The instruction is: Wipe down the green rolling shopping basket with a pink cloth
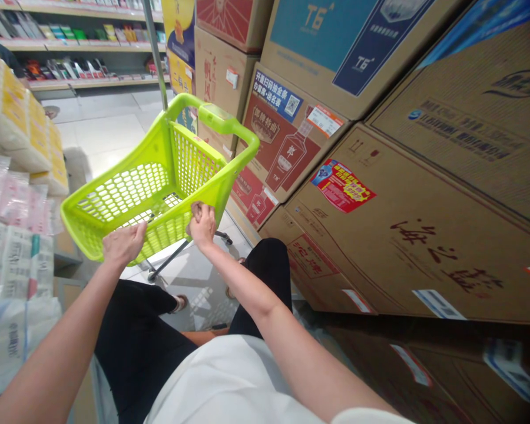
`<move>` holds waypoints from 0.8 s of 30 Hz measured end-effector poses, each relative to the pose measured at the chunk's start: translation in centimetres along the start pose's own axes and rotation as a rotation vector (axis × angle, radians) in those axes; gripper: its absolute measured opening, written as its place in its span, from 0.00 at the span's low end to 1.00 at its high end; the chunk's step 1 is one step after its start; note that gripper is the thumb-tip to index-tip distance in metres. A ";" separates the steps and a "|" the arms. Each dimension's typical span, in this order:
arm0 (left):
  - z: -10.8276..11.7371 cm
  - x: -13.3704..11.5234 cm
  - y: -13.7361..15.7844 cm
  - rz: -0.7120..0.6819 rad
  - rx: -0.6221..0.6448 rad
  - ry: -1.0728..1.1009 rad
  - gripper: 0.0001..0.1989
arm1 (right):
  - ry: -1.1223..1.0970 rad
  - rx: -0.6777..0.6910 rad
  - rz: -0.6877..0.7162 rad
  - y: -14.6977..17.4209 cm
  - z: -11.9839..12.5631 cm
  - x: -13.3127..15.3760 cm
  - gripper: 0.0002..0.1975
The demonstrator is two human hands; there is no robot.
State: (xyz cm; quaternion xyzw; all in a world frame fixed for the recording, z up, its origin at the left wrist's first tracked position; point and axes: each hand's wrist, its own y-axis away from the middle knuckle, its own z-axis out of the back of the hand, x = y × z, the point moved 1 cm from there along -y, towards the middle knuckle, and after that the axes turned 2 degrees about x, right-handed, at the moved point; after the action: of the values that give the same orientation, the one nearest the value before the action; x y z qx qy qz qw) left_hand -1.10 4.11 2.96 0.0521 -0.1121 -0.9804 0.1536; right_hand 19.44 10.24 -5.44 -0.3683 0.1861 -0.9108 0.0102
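Note:
A lime-green shopping cart (128,171) with a perforated plastic basket stands ahead of me, its handle towards the far right. Nothing shows inside the basket. My left hand (123,242) is curled closed over the near edge at the basket's left part. Further right, my right hand (202,224) is closed against the near side wall, its fingertips partly hidden. A small brown patch shows on the wall beside its knuckles; I cannot tell what it is. A grey pole (155,56) rises by the handle end.
Stacked cardboard cartons (406,224) form a wall on my right. Yellow-and-white packs (30,123) and plastic-wrapped packs (20,253) line the left. Shelves (83,44) of goods stand at the back, across a tiled floor (108,123). A caster (152,275) rests near my feet.

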 end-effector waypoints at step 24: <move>0.0 -0.6 0.2 0.015 0.007 -0.017 0.41 | -0.047 -0.045 -0.091 -2.7 2.7 -2.3 0.26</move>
State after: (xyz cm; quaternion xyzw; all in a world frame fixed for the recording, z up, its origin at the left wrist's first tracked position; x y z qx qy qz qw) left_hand -0.49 4.09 3.03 0.0434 -0.1174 -0.9792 0.1600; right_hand 23.25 12.24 -4.22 -0.3979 0.1895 -0.8970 -0.0349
